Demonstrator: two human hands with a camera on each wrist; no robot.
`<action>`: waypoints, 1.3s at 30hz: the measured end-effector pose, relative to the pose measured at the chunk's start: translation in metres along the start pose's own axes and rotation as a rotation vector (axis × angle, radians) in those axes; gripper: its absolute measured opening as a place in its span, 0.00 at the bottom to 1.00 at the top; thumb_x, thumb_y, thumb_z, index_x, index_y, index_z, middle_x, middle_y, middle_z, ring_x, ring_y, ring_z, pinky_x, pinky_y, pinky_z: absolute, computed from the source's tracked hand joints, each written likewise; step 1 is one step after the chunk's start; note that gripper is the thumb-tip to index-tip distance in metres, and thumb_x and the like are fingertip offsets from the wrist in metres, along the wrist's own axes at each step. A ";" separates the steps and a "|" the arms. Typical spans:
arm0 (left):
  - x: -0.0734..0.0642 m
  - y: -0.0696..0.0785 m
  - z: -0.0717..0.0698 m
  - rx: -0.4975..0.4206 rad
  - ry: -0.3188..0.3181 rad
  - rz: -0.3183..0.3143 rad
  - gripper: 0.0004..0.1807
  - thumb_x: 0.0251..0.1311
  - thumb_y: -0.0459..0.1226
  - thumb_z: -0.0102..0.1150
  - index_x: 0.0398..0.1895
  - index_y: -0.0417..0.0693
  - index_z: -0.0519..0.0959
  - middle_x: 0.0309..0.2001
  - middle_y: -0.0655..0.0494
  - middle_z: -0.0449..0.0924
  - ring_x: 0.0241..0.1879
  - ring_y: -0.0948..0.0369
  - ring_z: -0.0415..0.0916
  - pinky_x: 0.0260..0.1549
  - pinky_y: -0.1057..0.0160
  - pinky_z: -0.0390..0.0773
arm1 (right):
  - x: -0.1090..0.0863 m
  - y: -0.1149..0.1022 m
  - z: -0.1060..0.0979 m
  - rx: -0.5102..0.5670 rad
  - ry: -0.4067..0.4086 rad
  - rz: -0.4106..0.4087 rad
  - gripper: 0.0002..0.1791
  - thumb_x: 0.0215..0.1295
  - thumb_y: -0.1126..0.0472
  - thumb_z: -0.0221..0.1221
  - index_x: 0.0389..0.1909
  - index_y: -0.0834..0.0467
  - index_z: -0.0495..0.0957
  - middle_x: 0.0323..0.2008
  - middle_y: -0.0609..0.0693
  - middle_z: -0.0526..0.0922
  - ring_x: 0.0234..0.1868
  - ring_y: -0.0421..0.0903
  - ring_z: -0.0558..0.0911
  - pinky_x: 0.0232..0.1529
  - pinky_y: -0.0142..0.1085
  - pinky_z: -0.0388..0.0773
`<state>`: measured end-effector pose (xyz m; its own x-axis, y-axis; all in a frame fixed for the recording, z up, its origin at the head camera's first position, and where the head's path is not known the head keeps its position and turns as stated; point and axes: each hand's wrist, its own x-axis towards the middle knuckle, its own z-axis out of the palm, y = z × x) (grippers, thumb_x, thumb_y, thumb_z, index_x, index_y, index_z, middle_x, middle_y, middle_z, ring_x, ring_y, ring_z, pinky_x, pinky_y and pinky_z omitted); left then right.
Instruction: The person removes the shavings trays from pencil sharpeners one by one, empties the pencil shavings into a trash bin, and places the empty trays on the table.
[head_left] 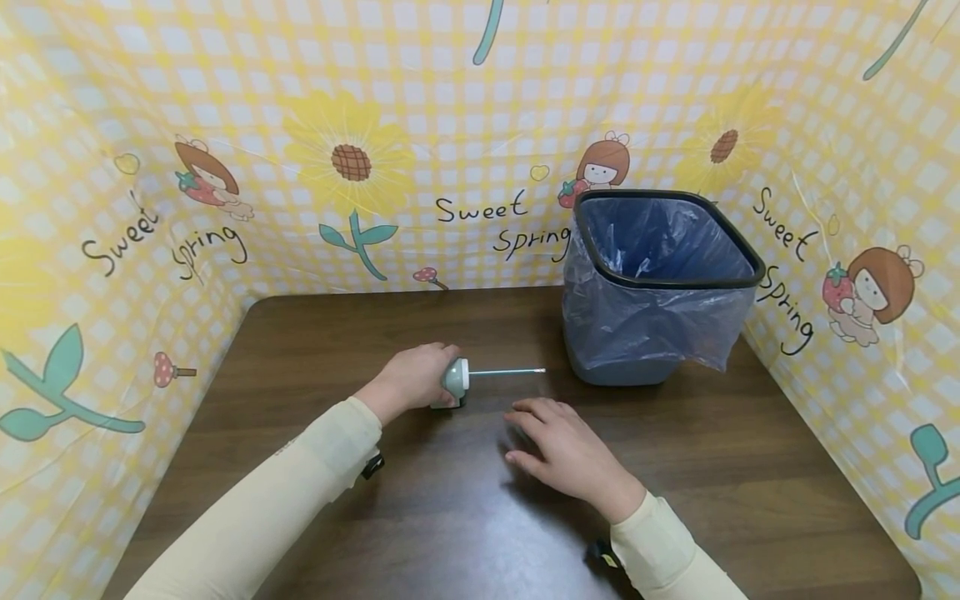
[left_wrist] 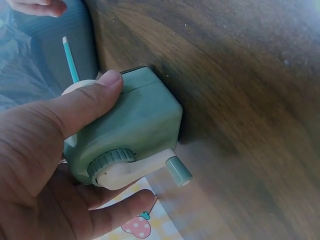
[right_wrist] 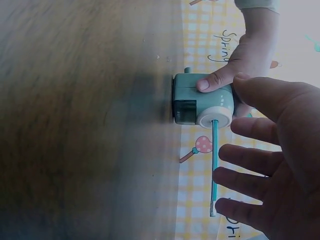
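Observation:
A green crank pencil sharpener (left_wrist: 145,107) stands on the table, and my left hand (head_left: 414,377) grips it, thumb on one side. Its pale crank arm with a green knob (left_wrist: 179,171) shows in the left wrist view. From the white front ring sticks a teal pencil (head_left: 506,372), its eraser end pointing right toward the bin. My right hand (head_left: 566,450) hovers in front of the pencil with fingers spread and relaxed, holding nothing. In the right wrist view the sharpener's dark window (right_wrist: 185,111) faces the camera; the pencil's inner end is hidden inside.
A grey-blue bin (head_left: 622,371) with a black rim and clear plastic liner stands at the back right of the brown wooden table (head_left: 337,325). Yellow checked cloth (head_left: 465,108) with printed flowers and lettering walls the back and both sides.

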<state>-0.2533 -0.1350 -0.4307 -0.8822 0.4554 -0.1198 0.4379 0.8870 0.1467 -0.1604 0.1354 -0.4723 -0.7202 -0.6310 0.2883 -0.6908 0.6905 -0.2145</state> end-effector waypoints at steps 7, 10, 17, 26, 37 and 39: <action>0.000 0.000 0.000 -0.020 0.007 -0.003 0.44 0.49 0.48 0.81 0.68 0.44 0.72 0.57 0.46 0.80 0.52 0.52 0.80 0.52 0.49 0.81 | 0.000 0.001 0.002 -0.019 0.033 -0.003 0.29 0.66 0.42 0.66 0.63 0.51 0.78 0.61 0.51 0.79 0.63 0.51 0.77 0.65 0.51 0.71; 0.000 0.000 0.000 -0.023 0.007 -0.008 0.44 0.49 0.48 0.81 0.68 0.44 0.72 0.58 0.46 0.80 0.52 0.52 0.80 0.52 0.49 0.81 | 0.000 0.001 0.002 -0.019 0.028 0.005 0.29 0.66 0.42 0.66 0.63 0.51 0.78 0.61 0.51 0.79 0.63 0.51 0.77 0.66 0.51 0.71; -0.001 -0.001 0.002 -0.028 0.029 0.006 0.43 0.48 0.48 0.82 0.67 0.44 0.73 0.56 0.47 0.81 0.51 0.52 0.80 0.51 0.49 0.82 | -0.001 -0.001 0.001 -0.001 0.009 0.027 0.29 0.67 0.42 0.65 0.64 0.52 0.78 0.62 0.51 0.79 0.64 0.51 0.77 0.66 0.51 0.71; -0.005 -0.003 0.002 -0.045 0.028 0.007 0.44 0.49 0.49 0.81 0.68 0.45 0.72 0.57 0.47 0.81 0.52 0.52 0.80 0.52 0.49 0.81 | -0.001 -0.002 0.000 0.017 0.005 0.028 0.30 0.67 0.43 0.66 0.64 0.54 0.78 0.62 0.52 0.79 0.64 0.52 0.77 0.66 0.52 0.70; -0.010 -0.001 -0.002 -0.052 0.034 0.031 0.42 0.50 0.49 0.80 0.67 0.44 0.73 0.57 0.47 0.81 0.52 0.52 0.80 0.50 0.49 0.82 | -0.002 0.000 0.002 0.012 0.017 0.041 0.28 0.68 0.43 0.65 0.63 0.53 0.79 0.60 0.49 0.80 0.63 0.51 0.77 0.64 0.52 0.72; -0.011 -0.001 -0.004 -0.056 0.041 0.033 0.42 0.50 0.49 0.80 0.67 0.44 0.73 0.58 0.48 0.81 0.53 0.53 0.80 0.51 0.50 0.82 | -0.002 0.000 0.002 0.012 0.014 0.045 0.28 0.68 0.43 0.65 0.63 0.53 0.78 0.60 0.49 0.80 0.63 0.50 0.77 0.65 0.52 0.72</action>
<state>-0.2447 -0.1409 -0.4257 -0.8742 0.4800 -0.0736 0.4577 0.8651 0.2051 -0.1588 0.1360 -0.4751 -0.7500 -0.5941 0.2909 -0.6582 0.7138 -0.2392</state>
